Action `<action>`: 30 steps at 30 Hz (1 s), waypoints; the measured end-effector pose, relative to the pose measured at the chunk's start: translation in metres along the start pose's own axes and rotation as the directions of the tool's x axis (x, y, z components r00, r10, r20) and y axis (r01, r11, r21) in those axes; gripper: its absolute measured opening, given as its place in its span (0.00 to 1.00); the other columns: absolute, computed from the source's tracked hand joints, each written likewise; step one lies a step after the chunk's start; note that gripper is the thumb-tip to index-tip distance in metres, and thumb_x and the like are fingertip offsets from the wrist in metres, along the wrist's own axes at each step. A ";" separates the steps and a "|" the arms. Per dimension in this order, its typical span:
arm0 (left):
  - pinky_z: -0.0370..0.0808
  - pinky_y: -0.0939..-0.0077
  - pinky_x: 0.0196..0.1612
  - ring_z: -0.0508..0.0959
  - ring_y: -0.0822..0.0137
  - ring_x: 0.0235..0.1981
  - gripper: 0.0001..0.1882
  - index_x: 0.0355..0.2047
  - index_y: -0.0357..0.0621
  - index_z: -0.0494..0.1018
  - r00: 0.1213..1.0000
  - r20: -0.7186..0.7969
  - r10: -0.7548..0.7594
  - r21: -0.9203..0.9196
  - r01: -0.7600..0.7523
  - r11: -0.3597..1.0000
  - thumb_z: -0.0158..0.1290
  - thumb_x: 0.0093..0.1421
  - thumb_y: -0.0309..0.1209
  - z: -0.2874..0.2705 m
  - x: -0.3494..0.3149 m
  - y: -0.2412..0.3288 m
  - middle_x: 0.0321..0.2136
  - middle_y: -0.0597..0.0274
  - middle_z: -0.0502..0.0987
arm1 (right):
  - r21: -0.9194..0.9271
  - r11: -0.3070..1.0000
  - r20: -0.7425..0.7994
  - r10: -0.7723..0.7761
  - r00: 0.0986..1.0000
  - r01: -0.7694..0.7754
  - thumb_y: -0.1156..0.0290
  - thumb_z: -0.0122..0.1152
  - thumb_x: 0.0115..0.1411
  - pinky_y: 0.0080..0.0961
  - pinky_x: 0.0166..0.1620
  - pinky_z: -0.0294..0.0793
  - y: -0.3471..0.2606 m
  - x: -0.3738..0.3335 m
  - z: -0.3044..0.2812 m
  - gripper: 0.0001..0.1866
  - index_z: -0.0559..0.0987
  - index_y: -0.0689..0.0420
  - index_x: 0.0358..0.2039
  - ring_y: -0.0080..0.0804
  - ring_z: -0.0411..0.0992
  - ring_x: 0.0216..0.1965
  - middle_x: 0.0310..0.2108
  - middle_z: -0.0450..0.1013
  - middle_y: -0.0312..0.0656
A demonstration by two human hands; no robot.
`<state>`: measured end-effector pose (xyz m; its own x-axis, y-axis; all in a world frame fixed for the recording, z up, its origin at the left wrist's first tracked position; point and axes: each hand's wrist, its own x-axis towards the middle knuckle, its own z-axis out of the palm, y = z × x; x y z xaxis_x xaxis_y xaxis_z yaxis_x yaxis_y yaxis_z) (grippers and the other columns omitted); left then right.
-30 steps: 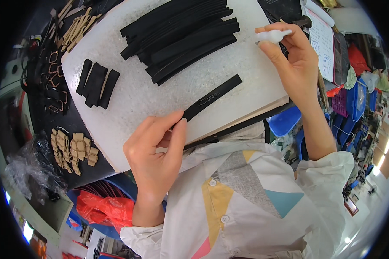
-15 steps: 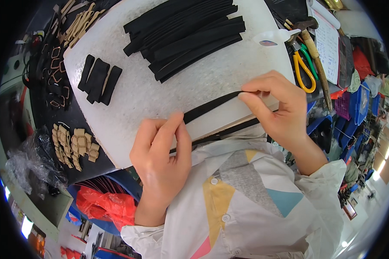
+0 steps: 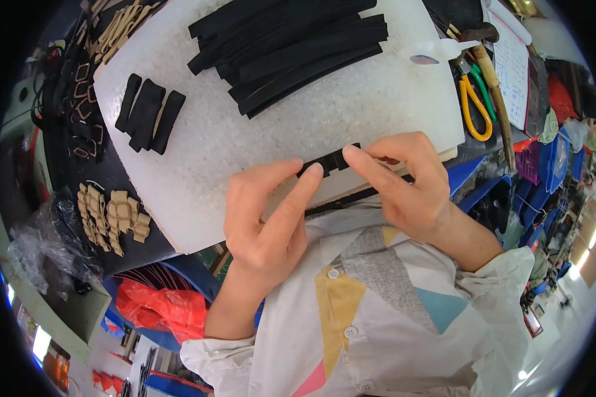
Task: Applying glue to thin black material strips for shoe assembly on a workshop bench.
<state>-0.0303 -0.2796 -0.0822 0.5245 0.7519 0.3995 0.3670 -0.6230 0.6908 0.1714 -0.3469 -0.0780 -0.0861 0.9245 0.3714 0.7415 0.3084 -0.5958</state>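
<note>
Got a short black strip [image 3: 335, 161], folded over on itself, near the close edge of the white board [image 3: 212, 172]. Its long axis runs kinda slantwise, left end nearer the body, right end pointing up and away. Left hand [image 3: 263, 221] has thumb and finger pinched on the left end, right hand [image 3: 412, 195] same on the other.
</note>
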 end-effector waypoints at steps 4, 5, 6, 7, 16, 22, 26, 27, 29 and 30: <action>0.76 0.69 0.35 0.79 0.58 0.34 0.27 0.39 0.38 0.84 0.998 0.039 0.047 0.017 -0.048 0.999 0.56 0.33 0.15 0.000 0.001 -0.003 0.35 0.54 0.79 | -0.046 0.999 0.046 -0.017 0.999 0.019 0.89 0.60 0.46 0.20 0.31 0.68 -0.002 -0.003 0.000 0.27 0.84 0.60 0.48 0.30 0.68 0.36 0.38 0.74 0.40; 0.76 0.69 0.35 0.79 0.58 0.34 0.27 0.39 0.38 0.84 0.998 0.048 0.051 0.015 -0.052 0.999 0.56 0.33 0.15 0.000 0.001 -0.003 0.36 0.54 0.80 | -0.060 0.998 0.059 -0.020 0.998 0.023 0.88 0.60 0.46 0.20 0.31 0.68 -0.002 -0.003 -0.001 0.27 0.83 0.60 0.49 0.30 0.68 0.36 0.38 0.74 0.40; 0.76 0.69 0.35 0.79 0.58 0.34 0.27 0.39 0.38 0.84 0.998 0.047 0.050 0.015 -0.051 0.999 0.56 0.34 0.15 0.000 0.002 -0.003 0.36 0.54 0.80 | -0.074 0.997 0.073 -0.023 0.997 0.028 0.88 0.59 0.45 0.20 0.31 0.67 -0.002 -0.003 -0.001 0.27 0.83 0.60 0.49 0.30 0.67 0.36 0.39 0.74 0.40; 0.75 0.69 0.35 0.79 0.58 0.34 0.26 0.39 0.38 0.84 0.998 0.047 0.049 0.015 -0.049 0.999 0.56 0.34 0.16 0.000 0.002 -0.003 0.36 0.54 0.80 | -0.083 0.996 0.080 -0.028 0.996 0.035 0.88 0.59 0.45 0.20 0.31 0.67 -0.002 -0.003 -0.001 0.27 0.83 0.60 0.49 0.30 0.67 0.36 0.39 0.74 0.40; 0.76 0.71 0.34 0.78 0.60 0.34 0.24 0.38 0.37 0.83 0.996 0.032 0.078 0.044 -0.080 0.996 0.58 0.34 0.18 0.002 0.004 -0.002 0.35 0.57 0.79 | -0.135 0.985 0.114 -0.088 0.990 0.103 0.81 0.61 0.46 0.21 0.34 0.68 0.001 -0.006 0.000 0.26 0.82 0.62 0.50 0.31 0.68 0.38 0.41 0.74 0.39; 0.76 0.71 0.34 0.78 0.60 0.34 0.24 0.38 0.35 0.83 0.994 0.039 0.101 0.068 -0.103 0.992 0.58 0.34 0.18 0.003 0.004 -0.003 0.36 0.56 0.79 | -0.152 0.981 0.131 -0.098 0.987 0.118 0.76 0.61 0.48 0.24 0.38 0.68 0.000 -0.005 -0.001 0.26 0.81 0.64 0.51 0.31 0.69 0.40 0.42 0.74 0.39; 0.76 0.70 0.34 0.78 0.60 0.34 0.25 0.40 0.32 0.81 0.985 0.094 0.144 0.124 -0.155 0.980 0.58 0.35 0.19 0.001 0.005 -0.002 0.39 0.55 0.78 | -0.198 0.974 0.151 -0.083 0.985 0.113 0.83 0.63 0.44 0.23 0.37 0.70 -0.002 -0.002 -0.002 0.27 0.83 0.61 0.49 0.31 0.67 0.39 0.41 0.73 0.37; 0.76 0.70 0.35 0.77 0.60 0.35 0.24 0.40 0.32 0.81 0.980 0.136 0.146 0.163 -0.168 0.972 0.58 0.37 0.19 0.000 0.006 0.000 0.40 0.55 0.78 | -0.200 0.974 0.160 -0.077 0.984 0.108 0.82 0.63 0.44 0.24 0.37 0.70 -0.003 0.000 -0.003 0.26 0.83 0.61 0.49 0.32 0.68 0.39 0.41 0.73 0.37; 0.76 0.70 0.35 0.77 0.59 0.37 0.22 0.42 0.31 0.80 0.965 0.219 0.146 0.239 -0.198 0.951 0.59 0.41 0.19 -0.005 0.005 0.006 0.42 0.55 0.77 | -0.275 0.948 0.201 -0.103 0.974 0.157 0.75 0.63 0.47 0.26 0.37 0.67 -0.004 0.001 -0.008 0.24 0.81 0.63 0.48 0.33 0.70 0.42 0.44 0.73 0.38; 0.76 0.69 0.36 0.77 0.59 0.38 0.21 0.42 0.31 0.79 0.970 0.225 0.094 0.242 -0.149 0.959 0.59 0.44 0.19 -0.006 0.002 0.008 0.42 0.54 0.77 | -0.310 0.933 0.222 -0.116 0.968 0.183 0.71 0.63 0.48 0.28 0.37 0.66 -0.004 0.003 -0.010 0.24 0.81 0.64 0.48 0.34 0.71 0.44 0.45 0.74 0.39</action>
<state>-0.0305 -0.2816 -0.0725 0.7163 0.6217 0.3169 0.4591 -0.7618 0.4570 0.1743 -0.3474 -0.0672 -0.3176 0.9088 0.2707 0.8824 0.3878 -0.2666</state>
